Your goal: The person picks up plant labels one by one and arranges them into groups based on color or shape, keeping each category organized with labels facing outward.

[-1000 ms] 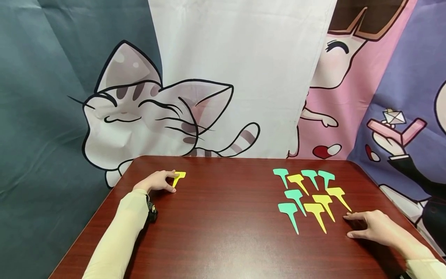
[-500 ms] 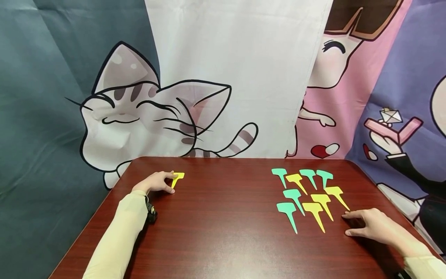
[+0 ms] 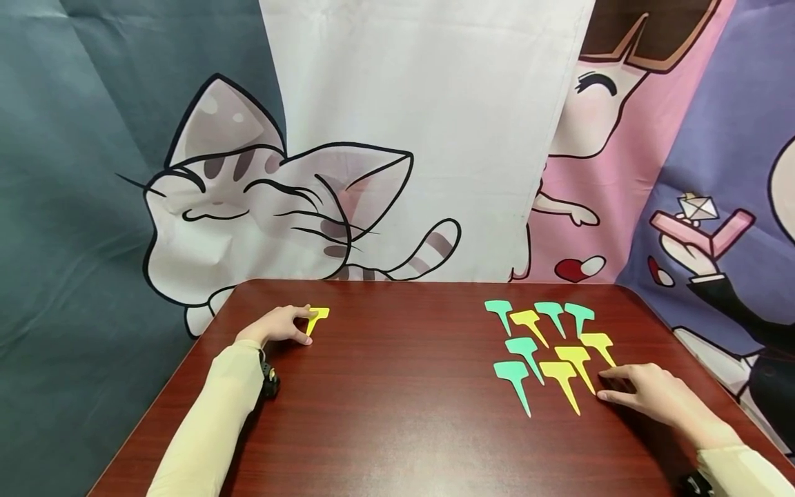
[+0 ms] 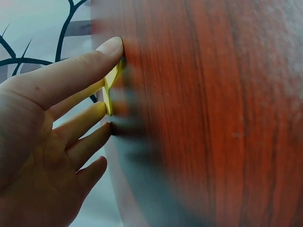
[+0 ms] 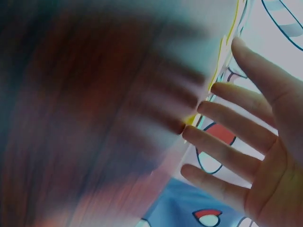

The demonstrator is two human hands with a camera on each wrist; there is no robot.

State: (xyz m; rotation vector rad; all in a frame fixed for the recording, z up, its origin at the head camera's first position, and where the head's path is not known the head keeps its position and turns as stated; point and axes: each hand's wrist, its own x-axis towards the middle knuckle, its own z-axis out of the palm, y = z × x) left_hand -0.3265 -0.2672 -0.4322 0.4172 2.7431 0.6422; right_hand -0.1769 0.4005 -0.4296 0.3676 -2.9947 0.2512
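In the head view, my left hand [image 3: 282, 324] is at the far left of the table, with thumb and fingers about a yellow T-shaped plant label [image 3: 319, 315]. The left wrist view shows this label edge-on between the thumb and fingertips. My right hand [image 3: 649, 393] hovers low at the right, fingers extended and thumb apart. Its fingertips overlap the stem end of one yellow plant label [image 3: 596, 340], and its thumb tip is beside the point of another yellow label [image 3: 573, 355]. In the right wrist view, the fingers [image 5: 227, 116] are straight and spread, close over the labels' edges.
Other yellow labels [image 3: 557, 371] and several green plant labels [image 3: 511, 371] lie spread at the table's right side. The reddish-brown table [image 3: 397, 400] ends at a cartoon-printed curtain [image 3: 428, 138]. A dark device [image 3: 270, 381] sits on the left wrist.
My right hand has moved left and slightly away from me, up to the nearest yellow labels. The left hand and its yellow label have stayed in place.
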